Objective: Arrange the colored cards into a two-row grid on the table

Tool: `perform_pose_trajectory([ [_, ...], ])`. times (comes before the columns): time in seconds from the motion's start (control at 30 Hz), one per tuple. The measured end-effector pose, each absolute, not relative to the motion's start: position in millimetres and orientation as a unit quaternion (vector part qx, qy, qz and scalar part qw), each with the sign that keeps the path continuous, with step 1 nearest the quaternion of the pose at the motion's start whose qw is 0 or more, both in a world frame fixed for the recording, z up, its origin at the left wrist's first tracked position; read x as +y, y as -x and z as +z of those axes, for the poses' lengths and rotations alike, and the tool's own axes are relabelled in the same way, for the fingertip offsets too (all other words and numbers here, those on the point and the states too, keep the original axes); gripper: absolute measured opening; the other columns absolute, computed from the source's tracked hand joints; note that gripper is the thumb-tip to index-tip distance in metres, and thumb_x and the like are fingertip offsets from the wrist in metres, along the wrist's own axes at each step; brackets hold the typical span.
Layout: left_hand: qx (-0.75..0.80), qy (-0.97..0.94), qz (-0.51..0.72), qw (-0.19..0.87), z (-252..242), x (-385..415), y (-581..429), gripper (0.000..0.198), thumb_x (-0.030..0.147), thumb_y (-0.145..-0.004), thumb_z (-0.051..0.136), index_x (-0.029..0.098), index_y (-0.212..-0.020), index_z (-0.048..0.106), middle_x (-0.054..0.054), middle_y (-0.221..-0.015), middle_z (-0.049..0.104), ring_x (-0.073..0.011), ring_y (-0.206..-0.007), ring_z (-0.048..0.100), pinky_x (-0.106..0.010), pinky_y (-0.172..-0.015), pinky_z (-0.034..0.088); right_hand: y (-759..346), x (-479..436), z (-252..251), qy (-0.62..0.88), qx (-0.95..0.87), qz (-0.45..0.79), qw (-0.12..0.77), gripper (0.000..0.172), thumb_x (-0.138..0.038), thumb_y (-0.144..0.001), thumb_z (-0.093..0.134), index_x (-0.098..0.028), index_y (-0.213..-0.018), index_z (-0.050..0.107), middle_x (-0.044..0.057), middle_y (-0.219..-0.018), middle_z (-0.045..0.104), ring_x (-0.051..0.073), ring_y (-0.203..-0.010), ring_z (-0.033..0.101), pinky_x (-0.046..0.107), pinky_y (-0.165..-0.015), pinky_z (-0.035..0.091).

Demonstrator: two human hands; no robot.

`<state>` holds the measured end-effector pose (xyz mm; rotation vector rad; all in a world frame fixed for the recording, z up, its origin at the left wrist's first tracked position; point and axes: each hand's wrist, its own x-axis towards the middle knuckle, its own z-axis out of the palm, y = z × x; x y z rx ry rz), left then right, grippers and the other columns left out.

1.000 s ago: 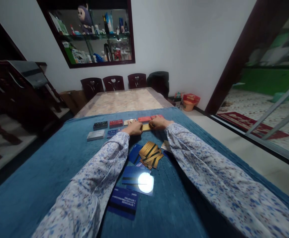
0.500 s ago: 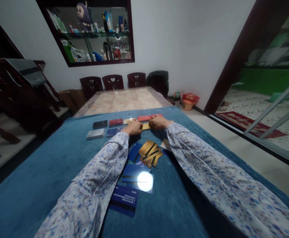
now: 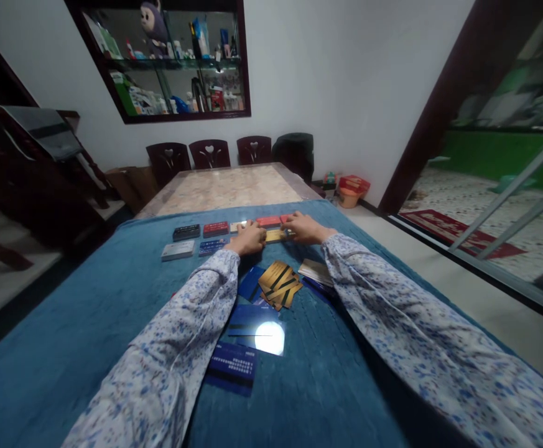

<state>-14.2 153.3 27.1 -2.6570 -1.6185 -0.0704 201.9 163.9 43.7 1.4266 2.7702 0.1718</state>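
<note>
In the head view, a stack of gold cards [image 3: 275, 236] lies on the blue cloth between my two hands. My left hand [image 3: 249, 239] is curled against its left end, fingertips at the stack's edge and thumb hidden. At the right end, my right hand [image 3: 306, 229] has its fingers bent but spread apart, the fingertips close to the cards. Just behind are red card stacks [image 3: 269, 221], partly covered by the right hand. A pale stack [image 3: 237, 226] shows past the left hand. Loose gold cards [image 3: 279, 281] lie fanned out nearer me, over blue cards [image 3: 251, 283].
Left of my hands sit black [image 3: 186, 233], dark red [image 3: 216, 229], silver [image 3: 178, 250] and blue [image 3: 213, 247] card stacks. Closer in lie blue cards [image 3: 231, 368], one under a bright glare. Beige cards [image 3: 315, 271] rest beside my right sleeve. Chairs [image 3: 209, 154] stand behind the table.
My right hand has loosened from the gold stack's right end and shifted slightly right, its fingers spreading. My left hand stays at the left end. The view has shifted a little.
</note>
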Motion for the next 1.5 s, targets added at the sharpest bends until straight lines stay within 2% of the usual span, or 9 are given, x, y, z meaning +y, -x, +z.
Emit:
perform_pose_trajectory([
  [0.1,-0.518,0.854,-0.039,0.015,30.8,143.9,11.0,0.032,0.022,-0.089,0.057,0.022,-0.117,0.072,-0.015,-0.130,0.059,-0.0365,-0.131,0.042,-0.059,-0.105,0.036,-210.7,153.0,44.9,-0.457,0.887,0.062,-0.002,0.034,-0.026,-0.093,0.060,-0.023,-0.125,0.069,0.013,-0.135,0.062,0.031,-0.123,0.048,0.035,-0.086,0.041],
  [0.2,-0.510,0.858,-0.050,0.024,33.7,134.5,7.3,0.034,0.023,-0.091,0.055,0.022,-0.121,0.071,-0.015,-0.134,0.058,-0.0361,-0.132,0.041,-0.057,-0.105,0.035,-218.9,140.5,46.0,-0.459,0.886,0.068,-0.012,0.024,-0.025,-0.095,0.056,-0.023,-0.111,0.074,0.011,-0.130,0.065,0.029,-0.118,0.049,0.033,-0.083,0.039],
  [0.33,-0.501,0.862,-0.071,0.031,35.6,123.2,3.5,0.034,0.023,-0.092,0.055,0.023,-0.121,0.071,-0.014,-0.135,0.058,-0.0362,-0.133,0.040,-0.056,-0.104,0.036,-227.8,122.5,49.8,-0.465,0.882,0.076,-0.020,0.024,-0.024,-0.097,0.052,-0.022,-0.101,0.075,0.011,-0.116,0.070,0.027,-0.108,0.052,0.033,-0.080,0.037],
  [0.63,-0.480,0.872,-0.093,0.027,40.0,95.8,-6.0,0.033,0.021,-0.090,0.055,0.026,-0.118,0.072,-0.011,-0.136,0.059,-0.0361,-0.133,0.038,-0.056,-0.103,0.035,-246.2,88.5,49.3,-0.482,0.870,0.095,-0.044,0.025,-0.024,-0.098,0.050,-0.020,-0.097,0.074,0.011,-0.103,0.073,0.025,-0.100,0.054,0.034,-0.072,0.030],
  [0.8,-0.468,0.878,-0.100,0.025,35.8,87.3,-12.6,0.034,0.021,-0.091,0.056,0.025,-0.122,0.070,-0.011,-0.137,0.059,-0.0348,-0.134,0.037,-0.055,-0.104,0.032,-255.7,67.1,44.2,-0.489,0.866,0.087,-0.054,0.023,-0.022,-0.097,0.052,-0.020,-0.095,0.075,0.010,-0.103,0.073,0.024,-0.101,0.054,0.034,-0.073,0.031],
  [0.97,-0.446,0.888,-0.110,0.012,27.7,77.5,-25.9,0.030,0.021,-0.091,0.056,0.025,-0.116,0.072,-0.009,-0.136,0.061,-0.0335,-0.135,0.036,-0.056,-0.106,0.030,-270.3,51.2,28.4,-0.491,0.865,0.088,-0.054,0.020,-0.023,-0.095,0.055,-0.021,-0.096,0.075,0.011,-0.101,0.073,0.024,-0.099,0.055,0.034,-0.073,0.032],
  [1.3,-0.393,0.916,-0.077,-0.006,21.7,60.2,-55.1,0.023,0.023,-0.095,0.052,0.021,-0.105,0.072,-0.011,-0.129,0.065,-0.0338,-0.134,0.038,-0.057,-0.105,0.031,-285.9,44.1,7.0,-0.495,0.864,0.070,-0.064,0.023,-0.032,-0.094,0.057,-0.021,-0.104,0.075,0.012,-0.108,0.073,0.027,-0.105,0.054,0.035,-0.076,0.033],
  [1.5,-0.376,0.925,-0.056,-0.007,13.1,59.0,-62.1,0.024,0.016,-0.093,0.050,0.022,-0.110,0.065,-0.010,-0.135,0.062,-0.0339,-0.142,0.032,-0.059,-0.108,0.030,-285.1,37.9,8.6,-0.479,0.875,0.040,-0.058,0.025,-0.040,-0.094,0.059,-0.024,-0.104,0.075,0.011,-0.113,0.073,0.027,-0.107,0.053,0.035,-0.078,0.034],
])
